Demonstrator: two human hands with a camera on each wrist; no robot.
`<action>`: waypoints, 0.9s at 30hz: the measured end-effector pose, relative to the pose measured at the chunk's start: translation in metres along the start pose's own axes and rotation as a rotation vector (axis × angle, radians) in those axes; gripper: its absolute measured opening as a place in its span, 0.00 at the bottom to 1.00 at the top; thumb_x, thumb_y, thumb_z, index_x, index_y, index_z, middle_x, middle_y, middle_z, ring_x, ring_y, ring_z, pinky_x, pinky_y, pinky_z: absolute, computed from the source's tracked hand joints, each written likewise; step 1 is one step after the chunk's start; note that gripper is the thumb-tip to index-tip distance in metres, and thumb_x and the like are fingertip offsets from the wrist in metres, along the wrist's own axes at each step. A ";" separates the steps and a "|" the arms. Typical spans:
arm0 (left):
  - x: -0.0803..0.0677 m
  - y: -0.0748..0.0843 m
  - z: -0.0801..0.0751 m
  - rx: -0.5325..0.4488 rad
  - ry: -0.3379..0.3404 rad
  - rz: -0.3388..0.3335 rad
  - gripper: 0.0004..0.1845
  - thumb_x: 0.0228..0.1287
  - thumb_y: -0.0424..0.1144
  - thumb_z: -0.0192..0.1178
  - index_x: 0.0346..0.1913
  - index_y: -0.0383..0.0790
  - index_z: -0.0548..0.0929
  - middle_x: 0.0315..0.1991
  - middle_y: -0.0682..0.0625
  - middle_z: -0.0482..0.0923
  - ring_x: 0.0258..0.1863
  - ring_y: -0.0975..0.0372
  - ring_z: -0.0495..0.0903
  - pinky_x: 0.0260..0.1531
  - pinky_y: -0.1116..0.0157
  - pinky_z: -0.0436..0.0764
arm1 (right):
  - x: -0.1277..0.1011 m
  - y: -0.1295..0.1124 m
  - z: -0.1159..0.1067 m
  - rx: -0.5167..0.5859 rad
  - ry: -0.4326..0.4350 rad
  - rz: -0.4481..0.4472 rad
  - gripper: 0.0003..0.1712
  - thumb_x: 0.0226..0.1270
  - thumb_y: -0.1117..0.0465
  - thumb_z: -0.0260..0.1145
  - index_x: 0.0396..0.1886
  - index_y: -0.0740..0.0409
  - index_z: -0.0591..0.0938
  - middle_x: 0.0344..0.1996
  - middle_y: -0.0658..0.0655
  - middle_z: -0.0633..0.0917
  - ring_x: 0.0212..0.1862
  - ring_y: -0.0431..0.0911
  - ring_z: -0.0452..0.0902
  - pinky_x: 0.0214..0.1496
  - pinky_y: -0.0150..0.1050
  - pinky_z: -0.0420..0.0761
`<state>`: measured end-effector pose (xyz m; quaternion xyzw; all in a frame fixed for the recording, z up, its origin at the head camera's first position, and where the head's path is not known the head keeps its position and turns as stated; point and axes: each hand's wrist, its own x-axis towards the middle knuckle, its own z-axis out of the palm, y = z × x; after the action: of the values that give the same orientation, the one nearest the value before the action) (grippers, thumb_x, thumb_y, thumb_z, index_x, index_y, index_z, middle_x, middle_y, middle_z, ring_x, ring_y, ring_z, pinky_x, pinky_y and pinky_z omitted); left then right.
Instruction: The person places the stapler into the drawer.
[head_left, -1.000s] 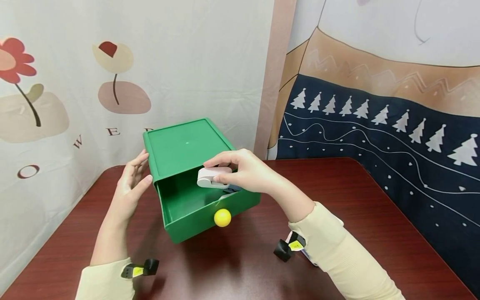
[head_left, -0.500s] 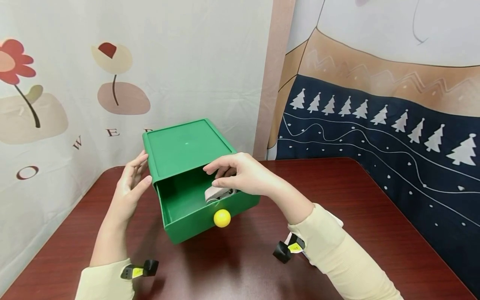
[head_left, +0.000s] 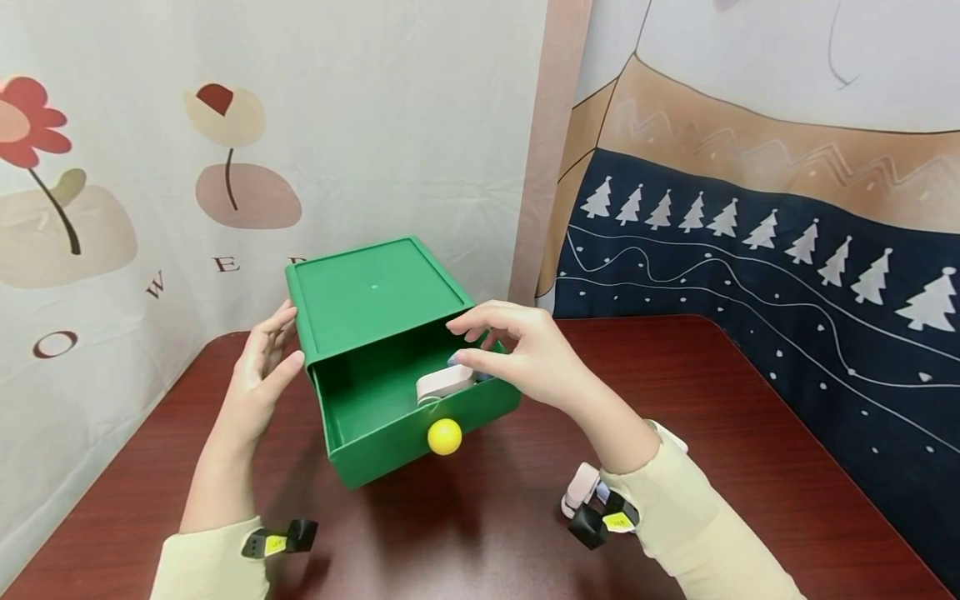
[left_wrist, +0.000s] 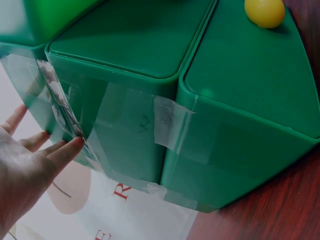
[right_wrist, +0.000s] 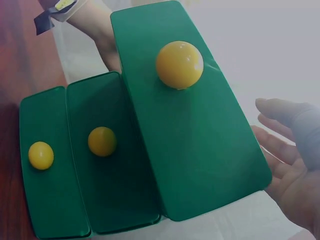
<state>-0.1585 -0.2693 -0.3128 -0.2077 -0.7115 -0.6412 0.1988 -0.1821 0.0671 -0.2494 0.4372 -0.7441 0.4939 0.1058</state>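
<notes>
A green drawer cabinet [head_left: 375,287] stands on the table, its top drawer [head_left: 386,446] pulled out by a yellow knob's [head_left: 445,437] side. In the drawer, against the front wall, lies a pale pink-and-white elongated object [head_left: 444,383] with a rounded end. My right hand [head_left: 521,350] hovers over the drawer's right end, fingers loosely bent, thumb close over that object; a bit of blue shows beside it. My left hand [head_left: 262,367] rests fingertips on the cabinet's left side. In the left wrist view, those fingers [left_wrist: 65,152] lie at clear tape [left_wrist: 170,122] on the side.
On the dark red table [head_left: 510,533], another pale pink-and-white object [head_left: 579,490] lies partly hidden under my right wrist. Two lower drawers with yellow knobs [right_wrist: 102,141] are closed in the right wrist view. A printed curtain [head_left: 420,125] hangs behind the table.
My right hand held the pale pink-and-white object above the drawer, then let it go inside. The hand has since shifted right. My left hand has stayed at the cabinet's side.
</notes>
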 end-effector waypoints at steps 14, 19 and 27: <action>0.000 0.001 0.001 0.010 0.003 -0.006 0.27 0.68 0.24 0.49 0.69 0.36 0.63 0.74 0.43 0.48 0.69 0.57 0.56 0.57 0.75 0.63 | -0.046 0.001 -0.021 0.014 0.158 0.003 0.17 0.54 0.72 0.72 0.46 0.62 0.85 0.42 0.54 0.84 0.40 0.48 0.78 0.41 0.39 0.80; 0.000 0.000 0.001 0.013 0.004 -0.006 0.27 0.68 0.24 0.48 0.69 0.36 0.63 0.74 0.43 0.48 0.68 0.57 0.56 0.56 0.75 0.63 | -0.064 0.009 -0.027 -0.019 0.175 0.020 0.18 0.54 0.73 0.72 0.46 0.61 0.84 0.43 0.52 0.84 0.41 0.47 0.78 0.41 0.39 0.80; 0.000 0.000 0.001 0.004 0.003 -0.002 0.28 0.68 0.24 0.48 0.70 0.36 0.61 0.75 0.44 0.48 0.68 0.58 0.56 0.56 0.75 0.63 | -0.085 0.020 -0.032 -0.038 0.152 0.034 0.19 0.53 0.72 0.73 0.47 0.58 0.84 0.42 0.50 0.83 0.40 0.45 0.77 0.41 0.37 0.79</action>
<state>-0.1583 -0.2683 -0.3135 -0.2057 -0.7128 -0.6401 0.1997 -0.1552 0.1425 -0.2968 0.3835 -0.7505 0.5133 0.1616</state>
